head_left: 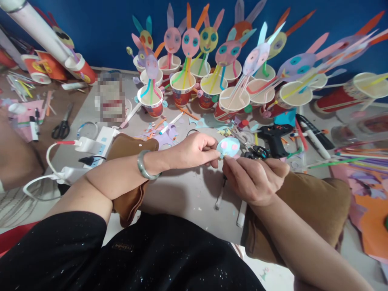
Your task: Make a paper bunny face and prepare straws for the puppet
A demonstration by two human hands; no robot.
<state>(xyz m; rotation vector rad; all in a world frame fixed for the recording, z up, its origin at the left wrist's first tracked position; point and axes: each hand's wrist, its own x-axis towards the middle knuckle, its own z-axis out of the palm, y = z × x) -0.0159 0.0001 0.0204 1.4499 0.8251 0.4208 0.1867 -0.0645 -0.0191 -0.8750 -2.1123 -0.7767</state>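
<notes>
A light-blue paper oval (pixel 233 151) with two pink dots on it is pinched at its left edge by my left hand (pixel 200 150). My right hand (pixel 256 178) has its thumb and fingertips pressed together at the oval's lower edge; what they pinch there, if anything, is too small to make out. Just beyond my right hand lies a black glue gun (pixel 275 139). Beneath the hands, a thin pen (pixel 220 195) and a white marker (pixel 241 214) rest on the grey tabletop (pixel 188 194).
Several paper cups (pixel 182 87) holding straws and paper rabbit faces line the blue wall. Paper scraps (pixel 169 135) lie in front of them. A power strip (pixel 104 141) and scissors (pixel 62 124) are at left. Brown cushions (pixel 315 206) lie under both forearms. Another person's arm (pixel 18 153) shows far left.
</notes>
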